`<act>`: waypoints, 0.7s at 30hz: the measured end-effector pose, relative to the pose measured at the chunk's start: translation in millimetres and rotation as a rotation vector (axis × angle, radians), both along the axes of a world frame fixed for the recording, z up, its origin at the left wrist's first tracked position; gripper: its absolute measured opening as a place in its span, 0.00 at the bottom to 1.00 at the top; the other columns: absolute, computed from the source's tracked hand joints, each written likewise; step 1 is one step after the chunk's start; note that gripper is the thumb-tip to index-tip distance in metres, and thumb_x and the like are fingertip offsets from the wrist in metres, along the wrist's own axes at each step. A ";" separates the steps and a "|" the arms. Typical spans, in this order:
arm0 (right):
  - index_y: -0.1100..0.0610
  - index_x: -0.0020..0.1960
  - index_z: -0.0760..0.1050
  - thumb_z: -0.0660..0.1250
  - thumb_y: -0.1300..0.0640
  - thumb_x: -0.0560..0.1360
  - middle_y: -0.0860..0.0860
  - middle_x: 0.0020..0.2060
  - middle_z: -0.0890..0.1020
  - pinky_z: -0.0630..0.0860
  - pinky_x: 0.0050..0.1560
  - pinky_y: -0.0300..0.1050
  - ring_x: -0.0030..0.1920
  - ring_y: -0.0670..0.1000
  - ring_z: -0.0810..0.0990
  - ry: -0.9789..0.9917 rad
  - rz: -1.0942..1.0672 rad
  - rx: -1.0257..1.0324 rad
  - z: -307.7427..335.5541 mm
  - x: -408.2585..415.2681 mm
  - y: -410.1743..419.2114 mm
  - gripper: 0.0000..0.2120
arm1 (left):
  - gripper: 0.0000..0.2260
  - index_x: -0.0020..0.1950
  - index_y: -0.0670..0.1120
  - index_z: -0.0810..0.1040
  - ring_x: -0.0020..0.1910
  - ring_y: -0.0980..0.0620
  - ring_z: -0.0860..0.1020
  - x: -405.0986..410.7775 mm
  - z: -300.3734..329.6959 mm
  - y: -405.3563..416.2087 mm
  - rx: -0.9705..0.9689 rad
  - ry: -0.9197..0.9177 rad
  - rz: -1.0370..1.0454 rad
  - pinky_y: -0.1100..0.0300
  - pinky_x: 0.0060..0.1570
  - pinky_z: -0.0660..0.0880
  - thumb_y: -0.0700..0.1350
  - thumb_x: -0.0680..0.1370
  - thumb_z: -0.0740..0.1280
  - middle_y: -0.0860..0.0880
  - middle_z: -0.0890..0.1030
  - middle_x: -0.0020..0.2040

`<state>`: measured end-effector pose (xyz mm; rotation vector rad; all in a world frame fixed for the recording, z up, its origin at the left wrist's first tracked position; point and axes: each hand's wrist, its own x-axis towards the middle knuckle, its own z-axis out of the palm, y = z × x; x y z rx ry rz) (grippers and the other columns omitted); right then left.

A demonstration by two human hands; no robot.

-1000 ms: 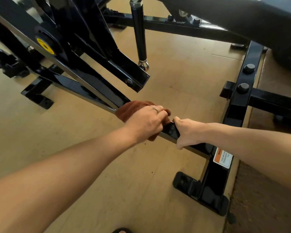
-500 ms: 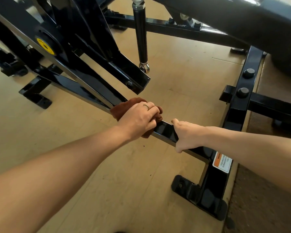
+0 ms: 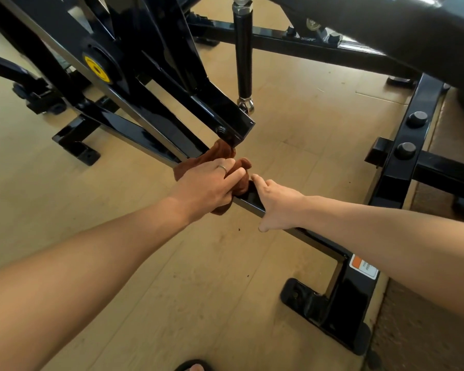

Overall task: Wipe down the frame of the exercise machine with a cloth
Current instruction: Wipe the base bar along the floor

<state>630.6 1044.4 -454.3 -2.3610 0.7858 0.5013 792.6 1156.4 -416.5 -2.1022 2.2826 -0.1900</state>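
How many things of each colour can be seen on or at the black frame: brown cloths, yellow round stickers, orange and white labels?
Brown cloth: 1
Yellow round sticker: 1
Orange and white label: 1
Total: 3

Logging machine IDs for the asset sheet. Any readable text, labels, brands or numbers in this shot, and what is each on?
Nothing can be quoted.
Orange and white warning sticker on the black base rail: lines of print, too small and blurred to read; the right forearm covers its edge.
Yellow round sticker on the pivot hub of the black frame: dark centre mark, no legible characters.
No brand name or number shows elsewhere.
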 end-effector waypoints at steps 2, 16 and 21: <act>0.47 0.83 0.37 0.79 0.54 0.72 0.53 0.66 0.71 0.77 0.37 0.39 0.48 0.50 0.78 -0.006 -0.004 0.013 -0.9 0.3 -0.5 0.58 | 0.21 0.74 0.47 0.71 0.71 0.42 0.74 16.1 4.2 6.6 0.033 -0.169 -0.022 0.48 0.72 0.69 0.45 0.81 0.69 0.43 0.75 0.72; 0.50 0.83 0.37 0.78 0.55 0.72 0.54 0.63 0.72 0.75 0.35 0.42 0.50 0.53 0.78 -0.016 0.011 -0.021 -5.3 8.4 0.0 0.57 | 0.22 0.73 0.42 0.71 0.77 0.36 0.65 47.5 26.0 -0.6 -0.110 -0.387 0.224 0.42 0.78 0.57 0.46 0.80 0.57 0.38 0.70 0.75; 0.48 0.83 0.40 0.79 0.54 0.72 0.50 0.57 0.71 0.73 0.33 0.39 0.46 0.49 0.77 0.000 -0.007 -0.016 -4.3 12.4 0.5 0.56 | 0.24 0.78 0.45 0.64 0.81 0.39 0.55 17.0 -6.9 7.2 0.129 -0.396 -0.007 0.45 0.81 0.49 0.48 0.82 0.54 0.40 0.61 0.80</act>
